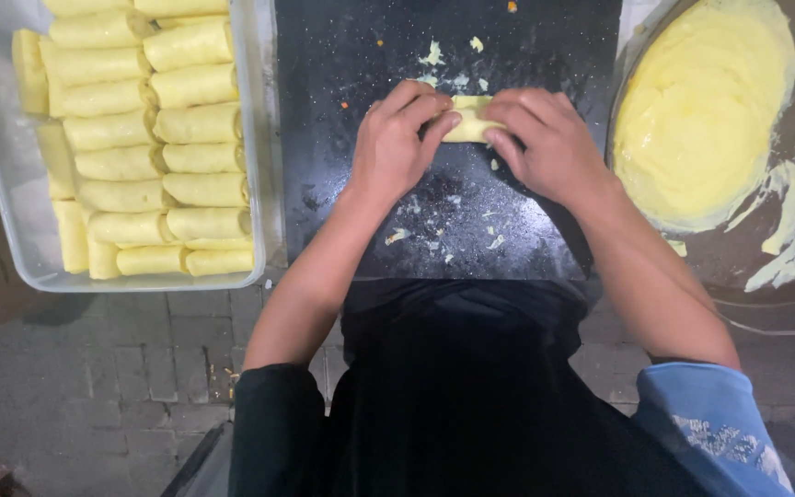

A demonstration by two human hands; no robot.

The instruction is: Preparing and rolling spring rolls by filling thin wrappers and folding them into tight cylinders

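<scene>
A pale yellow roll [467,121] lies on a black board [342,74] in front of me. My left hand [401,143] grips its left end, fingers curled over the top. My right hand [545,140] holds its right end the same way. Most of the roll is hidden under my fingers. Small yellow and white scraps are scattered on the board around both hands.
A clear plastic tub [11,184] at the left holds several finished yellow rolls [167,138] in rows. A dark round pan [784,276] at the right holds thick yellow batter [701,120]. Grey paving bricks [94,368] lie below.
</scene>
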